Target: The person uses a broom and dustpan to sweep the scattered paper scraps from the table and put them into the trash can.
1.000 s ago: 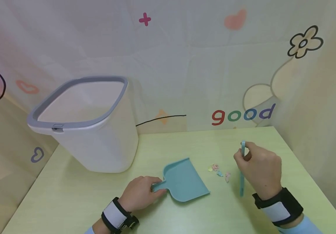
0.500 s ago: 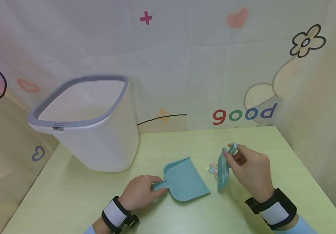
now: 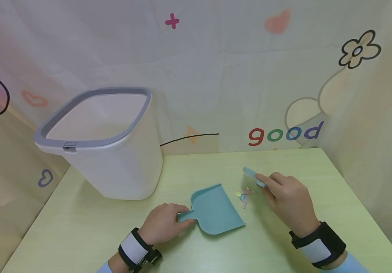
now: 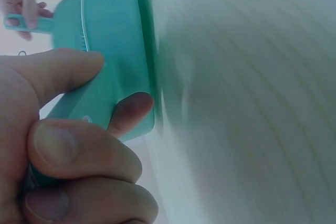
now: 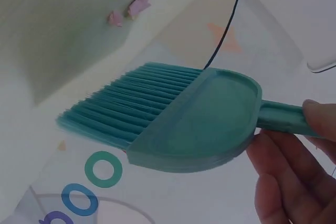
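Head view: our right hand (image 3: 286,197) pinches the handle of the teal brush (image 3: 253,176), which has swung within the last second from a near-upright stance right of the paper scraps (image 3: 243,197) to a raised slant above them, handle end pointing to the upper left. The scraps now lie closer to the open edge of the dustpan (image 3: 216,209), so we judge that one sweeping stroke is done and the scraps are not yet on the pan. Our left hand (image 3: 163,224) stays curled round the dustpan handle at lower centre, the pan flat on the green table (image 3: 79,227). The white bin (image 3: 100,142) stands at the left.

Left wrist view: thumb and fingers (image 4: 79,148) clamp the dustpan handle.

Right wrist view: fingertips (image 5: 315,111) grip the brush handle at the right edge; the bristles point left, off the table, the scraps at the top.
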The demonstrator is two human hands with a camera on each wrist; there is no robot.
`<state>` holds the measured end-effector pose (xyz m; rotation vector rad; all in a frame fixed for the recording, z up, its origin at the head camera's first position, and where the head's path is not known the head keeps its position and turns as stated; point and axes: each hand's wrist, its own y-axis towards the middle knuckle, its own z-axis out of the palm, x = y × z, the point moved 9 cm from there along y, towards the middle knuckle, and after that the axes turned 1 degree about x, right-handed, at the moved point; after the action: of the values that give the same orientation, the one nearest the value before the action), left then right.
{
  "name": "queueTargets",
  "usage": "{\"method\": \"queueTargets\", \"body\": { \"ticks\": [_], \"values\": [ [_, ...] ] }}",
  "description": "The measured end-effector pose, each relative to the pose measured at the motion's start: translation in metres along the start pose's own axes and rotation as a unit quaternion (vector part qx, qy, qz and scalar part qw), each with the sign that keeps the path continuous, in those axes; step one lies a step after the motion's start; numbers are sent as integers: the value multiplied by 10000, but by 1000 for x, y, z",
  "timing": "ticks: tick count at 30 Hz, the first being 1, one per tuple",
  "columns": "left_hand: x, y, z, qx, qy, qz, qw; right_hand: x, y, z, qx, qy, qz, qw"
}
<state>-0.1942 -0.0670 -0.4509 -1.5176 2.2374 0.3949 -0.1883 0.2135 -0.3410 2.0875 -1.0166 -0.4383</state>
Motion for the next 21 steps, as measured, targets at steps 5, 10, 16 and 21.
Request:
{"method": "queueTargets", "body": {
  "ticks": [5, 10, 16, 21],
  "values": [
    [-2, -1, -1, -47, 3, 59, 10000, 10, -6, 19, 455, -74, -141, 9988],
    [-3, -1, -2, -92, 7, 108, 9999, 24, -8, 22, 513, 258, -78, 9983],
    [-5, -1, -3, -175, 49, 85, 9998, 36, -9, 21, 417, 992, 233, 9939],
    [-7, -2, -3, -178, 5, 34, 9998, 33, -7, 14, 32, 1895, 574, 9802]
  ]
}}
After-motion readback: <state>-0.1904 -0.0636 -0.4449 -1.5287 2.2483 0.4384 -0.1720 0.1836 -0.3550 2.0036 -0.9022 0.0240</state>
